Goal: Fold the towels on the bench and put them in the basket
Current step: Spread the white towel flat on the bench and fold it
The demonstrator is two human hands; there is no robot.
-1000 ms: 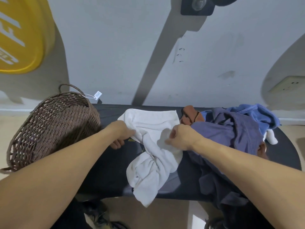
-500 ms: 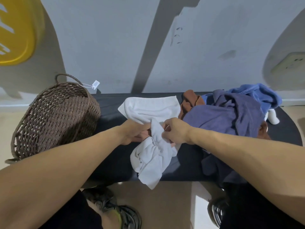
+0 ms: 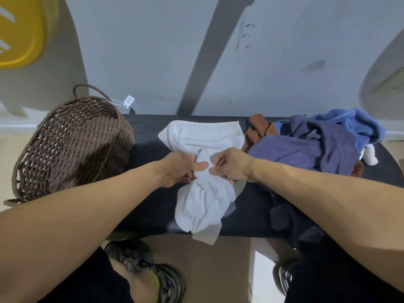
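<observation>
Both hands pinch the white towel [image 3: 203,193] mid-bench [image 3: 153,211], left hand [image 3: 177,169] and right hand [image 3: 231,165] close together; which edge they hold is unclear, probably a bunched one; draw hands apart, flatten, then fold; basket [image 3: 72,147] stands left.
</observation>
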